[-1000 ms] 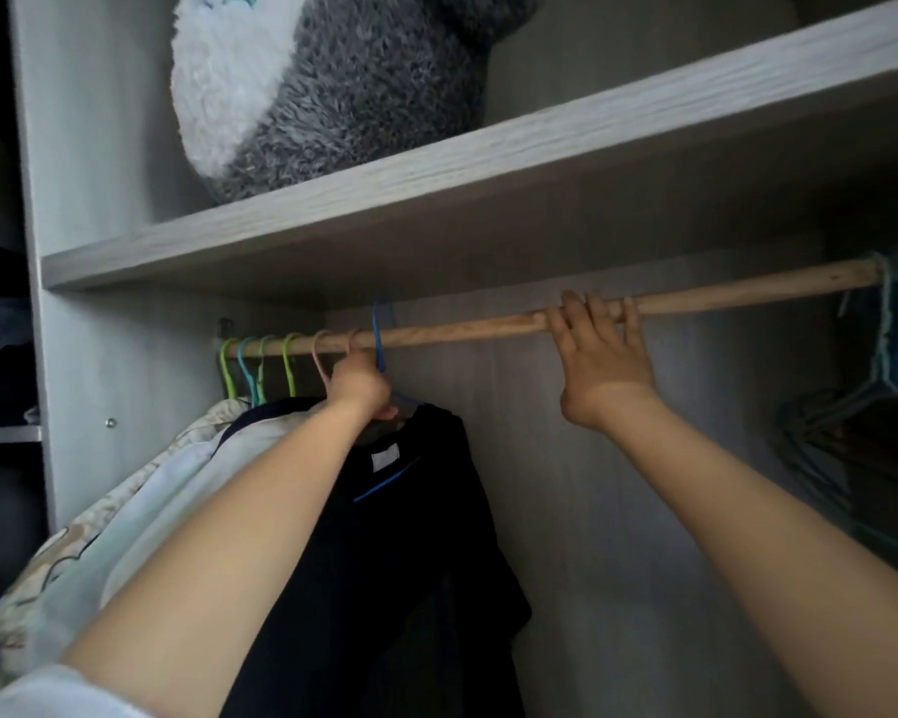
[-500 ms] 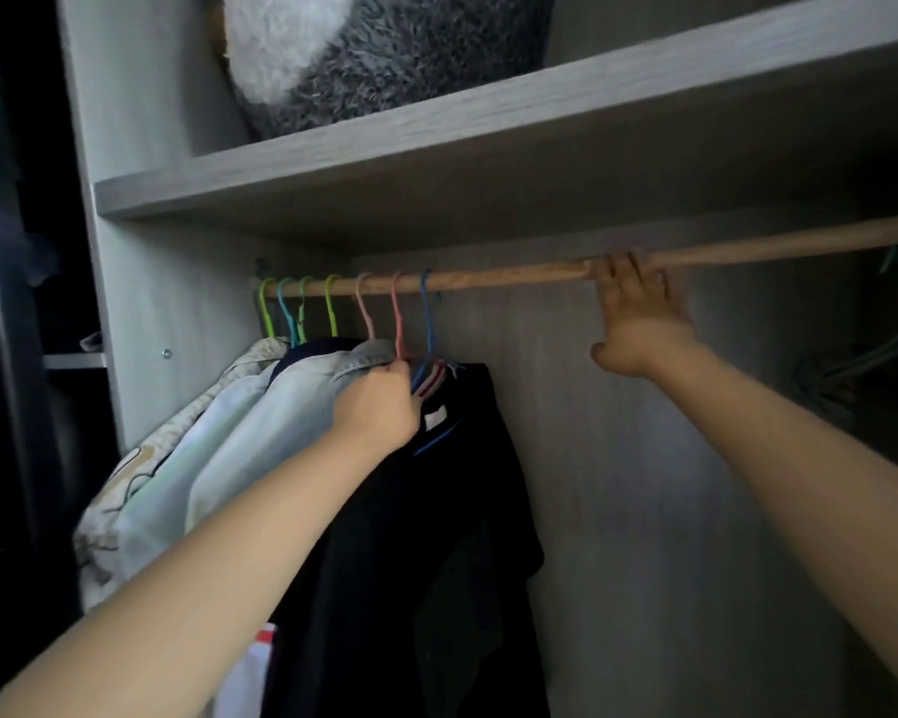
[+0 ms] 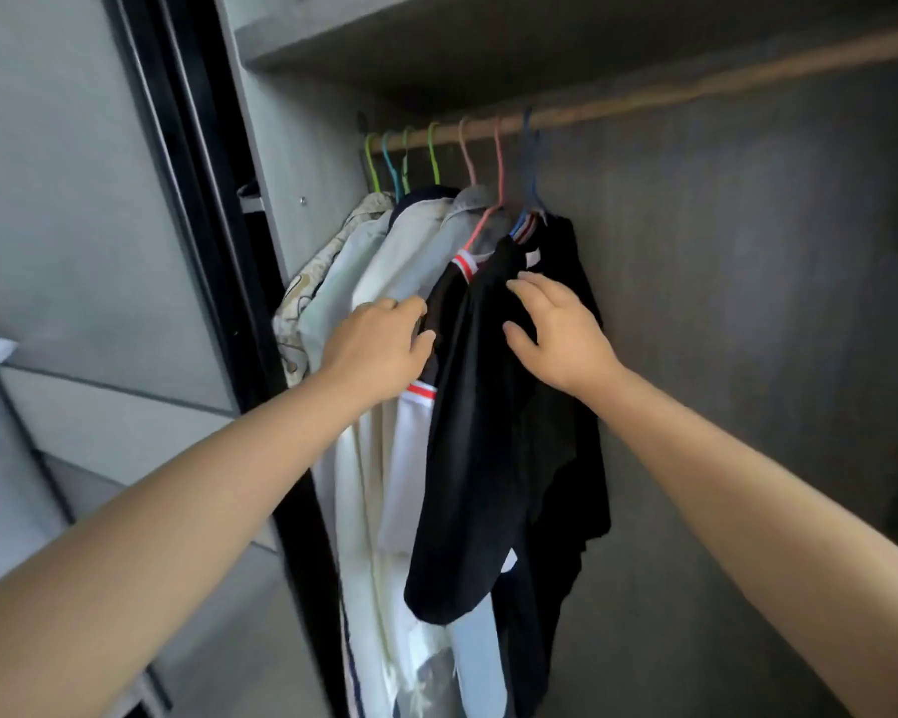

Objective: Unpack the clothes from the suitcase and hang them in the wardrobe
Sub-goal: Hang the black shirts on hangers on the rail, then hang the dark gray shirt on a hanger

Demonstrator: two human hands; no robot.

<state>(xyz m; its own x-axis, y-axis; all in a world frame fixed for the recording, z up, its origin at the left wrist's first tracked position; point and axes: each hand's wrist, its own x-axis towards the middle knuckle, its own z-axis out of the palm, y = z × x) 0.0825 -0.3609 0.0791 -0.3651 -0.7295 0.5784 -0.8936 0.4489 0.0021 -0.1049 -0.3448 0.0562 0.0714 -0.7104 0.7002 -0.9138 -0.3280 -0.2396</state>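
So the wardrobe (image 3: 747,303) fills pretty much everything, grey wood-look back panel, with its dark sliding door frame (image 3: 213,251) running down at about 9 o'clock. Up at 12 o'clock a wooden rail (image 3: 695,90) crosses under the shelf (image 3: 436,38). Hanging off the rail's left end is a bunch of clothes: pale cream and white pieces (image 3: 369,458) toward 8 o'clock, and a black garment with a red-and-white striped trim (image 3: 467,458) right at the centre, another dark top (image 3: 571,406) just behind it. Coloured hangers (image 3: 431,152), green, teal, pink and blue, are hooked along the rail at 11 o'clock. Both bare arms reach in from 5 and 7 o'clock. The left hand (image 3: 379,349) has its fingers curled round the black garment's edge, next to the pale shirts. The right hand (image 3: 556,334) lies spread on the black cloth, fingers loose, not pinching anything I can see.
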